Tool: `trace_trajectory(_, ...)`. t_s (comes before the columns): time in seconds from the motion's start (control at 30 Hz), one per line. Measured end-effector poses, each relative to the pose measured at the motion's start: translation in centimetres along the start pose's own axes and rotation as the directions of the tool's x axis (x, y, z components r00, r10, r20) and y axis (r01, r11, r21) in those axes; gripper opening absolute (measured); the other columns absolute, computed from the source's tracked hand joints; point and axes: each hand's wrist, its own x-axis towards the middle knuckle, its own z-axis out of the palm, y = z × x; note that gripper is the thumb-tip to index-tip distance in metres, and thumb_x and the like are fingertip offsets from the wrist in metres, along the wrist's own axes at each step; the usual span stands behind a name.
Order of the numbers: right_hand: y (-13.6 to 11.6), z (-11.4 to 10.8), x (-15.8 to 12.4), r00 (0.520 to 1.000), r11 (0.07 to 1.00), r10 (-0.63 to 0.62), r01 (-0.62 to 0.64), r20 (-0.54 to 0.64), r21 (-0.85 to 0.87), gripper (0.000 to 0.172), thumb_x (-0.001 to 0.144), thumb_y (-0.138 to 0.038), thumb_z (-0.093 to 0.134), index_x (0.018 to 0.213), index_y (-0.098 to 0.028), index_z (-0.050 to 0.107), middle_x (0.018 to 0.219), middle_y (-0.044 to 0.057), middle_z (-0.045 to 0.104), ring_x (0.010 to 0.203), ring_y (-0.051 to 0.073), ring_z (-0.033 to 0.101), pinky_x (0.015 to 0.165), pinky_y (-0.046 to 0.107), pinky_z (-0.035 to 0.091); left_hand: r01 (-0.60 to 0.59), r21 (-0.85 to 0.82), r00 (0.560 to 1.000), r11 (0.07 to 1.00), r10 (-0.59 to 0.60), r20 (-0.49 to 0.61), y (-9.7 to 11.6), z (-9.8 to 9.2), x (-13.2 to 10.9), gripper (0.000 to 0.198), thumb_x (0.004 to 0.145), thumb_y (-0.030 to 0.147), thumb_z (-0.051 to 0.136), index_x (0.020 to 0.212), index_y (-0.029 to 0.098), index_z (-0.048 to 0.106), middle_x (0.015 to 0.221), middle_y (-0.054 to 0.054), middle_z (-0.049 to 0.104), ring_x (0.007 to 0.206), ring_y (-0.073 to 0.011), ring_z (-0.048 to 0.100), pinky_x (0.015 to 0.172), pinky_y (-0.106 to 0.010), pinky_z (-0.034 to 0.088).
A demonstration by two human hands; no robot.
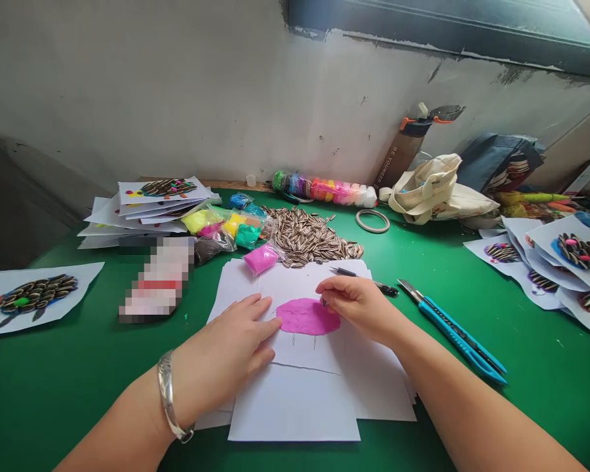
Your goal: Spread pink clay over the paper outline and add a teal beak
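The left hand [240, 328] is resting on the white paper [295, 406], its fingers spreading and the index fingertip touching the left edge of the flat pink clay [307, 318]. The clay is lying mid-sheet, with thin drawn lines [305, 341] showing on its near side. At the clay's far right edge, the right hand [356, 305] is pinching a small dark piece [324, 302], too small to identify. Beyond, seeds [312, 236] are lying heaped; a blue cutter [455, 331] is lying to the right.
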Motion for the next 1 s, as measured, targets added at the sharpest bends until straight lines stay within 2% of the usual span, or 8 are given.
trace_trajectory(0.1,0.1,0.0,0.2,0.999,0.996,0.033,-0.033,-0.001,0.078,0.017,0.082,-0.025,0.053,0.087,-0.019,0.068,0.076,0.002,0.066,0.069,0.014,0.060,0.061,0.025,0.046,-0.016,-0.022,1.000,1.000,0.016,0.013,-0.2,-0.5,-0.2,0.028,0.087,0.019,0.056,0.113,0.025,0.065,0.122,-0.009,0.059,0.120,-0.0291,0.050,0.101,-0.043,0.044)
trace_trajectory(0.23,0.2,0.0,0.4,0.999,0.995,0.046,-0.046,-0.004,0.088,0.017,0.081,-0.025,0.054,0.087,-0.019,0.069,0.077,0.002,0.066,0.071,0.015,0.060,0.063,0.026,0.047,-0.038,-0.046,0.999,0.998,0.039,0.014,-0.5,-0.8,-0.2,0.036,0.087,0.019,0.056,0.122,0.026,0.061,0.124,-0.009,0.059,0.119,-0.0298,0.052,0.097,-0.043,0.048)
trace_trajectory(0.37,0.4,0.0,0.4,0.999,0.997,0.040,-0.040,0.006,0.067,0.018,0.082,-0.024,0.053,0.089,-0.019,0.069,0.077,0.002,0.066,0.070,0.015,0.059,0.062,0.026,0.047,-0.011,-0.030,0.999,1.000,0.012,0.047,-0.3,-0.4,0.0,0.024,0.090,0.022,0.053,0.109,0.026,0.067,0.133,-0.012,0.054,0.129,-0.0340,0.046,0.101,-0.048,0.045)
trace_trajectory(0.57,0.4,0.1,0.4,1.000,0.998,0.027,-0.027,0.006,0.053,0.019,0.082,-0.024,0.052,0.089,-0.019,0.069,0.077,0.002,0.066,0.069,0.014,0.058,0.062,0.026,0.046,-0.004,-0.036,1.000,0.999,0.005,0.010,-0.4,0.2,-0.2,0.018,0.088,0.021,0.058,0.102,0.023,0.069,0.135,-0.014,0.053,0.133,-0.0377,0.042,0.104,-0.052,0.042)
trace_trajectory(0.8,0.4,0.0,0.3,1.000,0.998,0.025,-0.026,0.019,0.061,0.018,0.082,-0.023,0.051,0.088,-0.019,0.068,0.077,0.001,0.065,0.070,0.014,0.058,0.063,0.025,0.045,-0.039,-0.076,0.999,0.996,0.041,0.028,-1.0,-1.1,-0.7,0.030,0.087,0.025,0.060,0.115,0.032,0.065,0.124,-0.004,0.063,0.124,-0.0312,0.053,0.094,-0.039,0.052)
trace_trajectory(0.93,0.6,0.0,0.3,1.000,0.997,0.022,-0.023,0.020,0.069,0.019,0.082,-0.022,0.051,0.089,-0.020,0.069,0.078,0.001,0.065,0.071,0.014,0.058,0.062,0.025,0.045,-0.044,-0.029,0.998,0.999,0.046,0.043,-0.9,-0.5,-0.6,0.026,0.087,0.024,0.059,0.111,0.030,0.068,0.141,-0.009,0.052,0.134,-0.0368,0.042,0.102,-0.049,0.046)
trace_trajectory(1.0,0.6,0.1,0.3,1.000,0.998,0.022,-0.023,0.016,0.067,0.019,0.082,-0.022,0.051,0.090,-0.020,0.069,0.078,0.001,0.065,0.070,0.014,0.058,0.062,0.025,0.045,-0.044,-0.023,0.999,0.999,0.044,0.027,-0.9,0.0,-0.5,0.023,0.087,0.024,0.059,0.107,0.028,0.070,0.143,-0.011,0.050,0.136,-0.0377,0.039,0.103,-0.052,0.044)
